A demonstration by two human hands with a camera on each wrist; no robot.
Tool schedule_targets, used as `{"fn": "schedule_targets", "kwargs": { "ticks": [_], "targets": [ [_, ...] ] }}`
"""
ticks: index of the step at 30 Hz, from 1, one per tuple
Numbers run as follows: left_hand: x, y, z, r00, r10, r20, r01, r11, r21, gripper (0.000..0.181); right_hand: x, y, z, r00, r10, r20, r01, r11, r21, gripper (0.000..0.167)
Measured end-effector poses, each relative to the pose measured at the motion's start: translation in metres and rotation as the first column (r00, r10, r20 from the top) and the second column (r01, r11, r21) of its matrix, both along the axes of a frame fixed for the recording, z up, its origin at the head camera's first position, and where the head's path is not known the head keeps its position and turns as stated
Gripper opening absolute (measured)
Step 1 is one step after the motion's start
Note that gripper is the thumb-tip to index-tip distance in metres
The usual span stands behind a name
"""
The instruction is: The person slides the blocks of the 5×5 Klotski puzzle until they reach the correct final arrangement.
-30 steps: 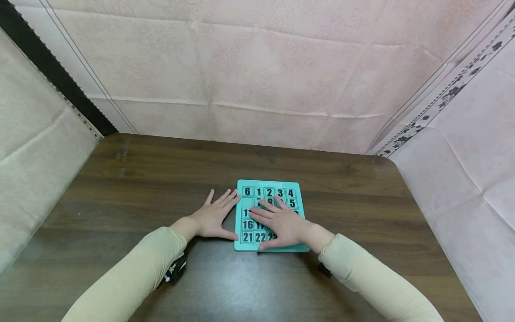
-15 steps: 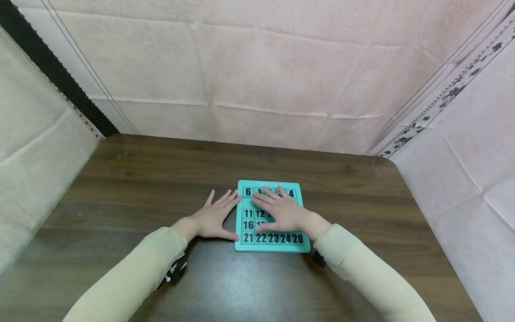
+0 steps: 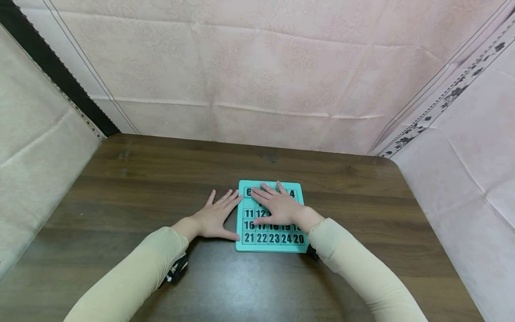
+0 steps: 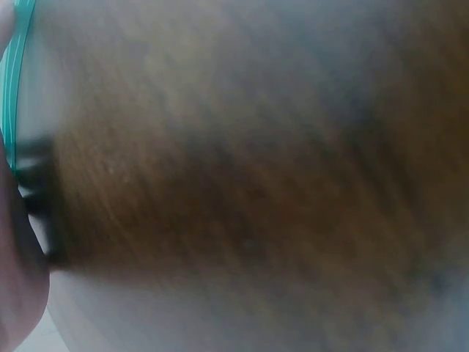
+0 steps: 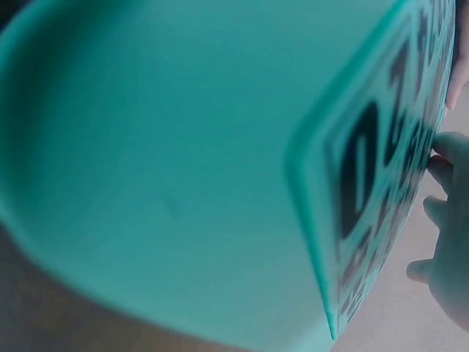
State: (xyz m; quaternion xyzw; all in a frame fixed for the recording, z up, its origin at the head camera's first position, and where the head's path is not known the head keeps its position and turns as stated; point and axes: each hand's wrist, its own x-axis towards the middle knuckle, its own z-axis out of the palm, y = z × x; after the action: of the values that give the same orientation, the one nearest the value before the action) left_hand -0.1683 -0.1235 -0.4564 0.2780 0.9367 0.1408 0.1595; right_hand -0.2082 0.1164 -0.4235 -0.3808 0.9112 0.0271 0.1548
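Observation:
A turquoise number slide puzzle (image 3: 243, 232) lies flat on the wooden table, with black numbers on its square tiles. Along its left edge rests my left hand (image 3: 213, 219), fingers spread, with fingertips and thumb at the frame. My right hand (image 3: 283, 210) lies over the upper and middle tiles with its fingers extended, hiding several numbers. The bottom row reads 21, 22, 23, 24, 20. In the right wrist view the puzzle's frame (image 5: 168, 183) looms close and blurred, beside the raised-looking number tiles (image 5: 359, 172). Only a sliver of the puzzle edge (image 4: 10, 95) shows in the left wrist view.
The brown wooden table (image 3: 161, 179) extends around the puzzle on all sides. Pale patterned cloth (image 3: 257, 76) hangs behind it, with more cloth at the left and right. Dark devices (image 3: 175, 269) sit under both wrists.
My right hand has slid away from me, up the puzzle, from the lower tiles toward the upper rows, uncovering the bottom row. The left hand and the puzzle stay nearly still.

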Motion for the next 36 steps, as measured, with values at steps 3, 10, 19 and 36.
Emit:
{"fn": "schedule_targets", "kwargs": {
  "ticks": [3,10,19,36],
  "targets": [
    [0.0,0.0,0.0,1.0,0.001,-0.005,-0.001,1.0,-0.002,0.111,0.0,0.0,0.0,1.0,0.01,-0.016,-0.01,1.0,-0.005,0.087],
    [0.0,0.0,-0.001,1.0,-0.001,-0.001,0.001,1.0,-0.003,0.111,0.005,0.001,0.0,0.998,0.037,-0.042,-0.037,0.999,-0.011,0.086],
    [0.001,0.0,0.002,1.0,-0.002,0.001,0.002,1.0,0.007,0.111,0.016,0.005,-0.001,0.996,0.081,-0.047,-0.082,0.997,-0.016,0.087],
    [0.002,0.0,0.004,1.0,-0.002,-0.003,0.002,1.0,0.016,0.11,0.024,0.009,-0.004,0.994,0.09,-0.065,-0.093,0.994,-0.048,0.086]
  ]
}}
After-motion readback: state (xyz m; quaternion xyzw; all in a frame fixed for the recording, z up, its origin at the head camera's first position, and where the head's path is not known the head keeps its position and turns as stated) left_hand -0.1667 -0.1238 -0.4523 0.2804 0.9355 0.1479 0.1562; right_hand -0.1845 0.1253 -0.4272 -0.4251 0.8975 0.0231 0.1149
